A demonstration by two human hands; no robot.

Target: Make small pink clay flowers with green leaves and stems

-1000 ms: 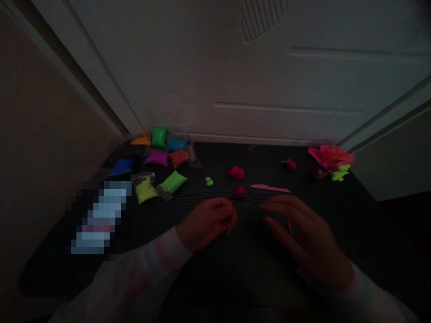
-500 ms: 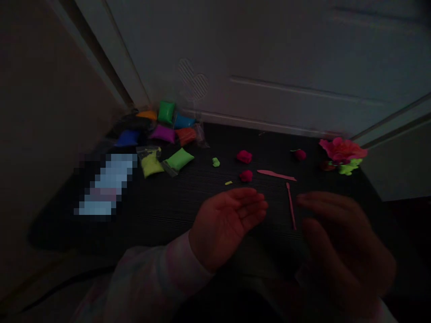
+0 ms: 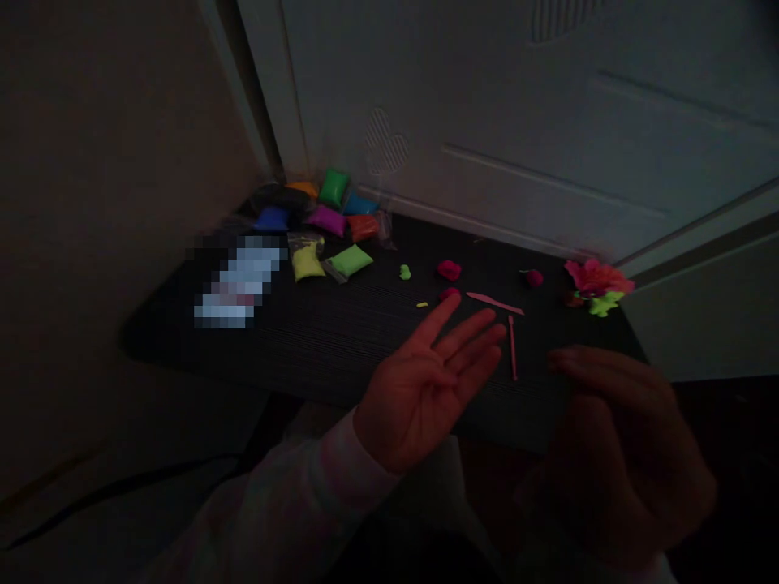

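Observation:
My left hand [image 3: 419,397] is held palm up above the front of the dark table, its fingers spread and nothing in it. To the right, my right hand [image 3: 636,454] hovers in dim light with fingers stretched out and slightly curved, apart from the left. Beyond the left fingertips lie two pink clay lumps; the far lump [image 3: 449,270] shows whole, the near lump [image 3: 449,293] is partly covered by a fingertip. A pink modelling knife [image 3: 495,303] and a thin pink stick tool [image 3: 512,349] lie between the hands. A small green clay piece [image 3: 405,272] and a yellow bit [image 3: 422,305] sit further left.
Several bags of coloured clay, among them a yellow bag [image 3: 307,262] and a light green bag [image 3: 351,260], are on the table's left. A blurred-out bright rectangle [image 3: 243,280] lies nearby. A dark pink ball [image 3: 534,278] and a pink flower [image 3: 600,277] are at right. A white panel [image 3: 487,97] stands behind.
My left hand's fingers have spread apart from being held together. The right hand stays in nearly the same place. The view has tilted and the table appears slightly further off.

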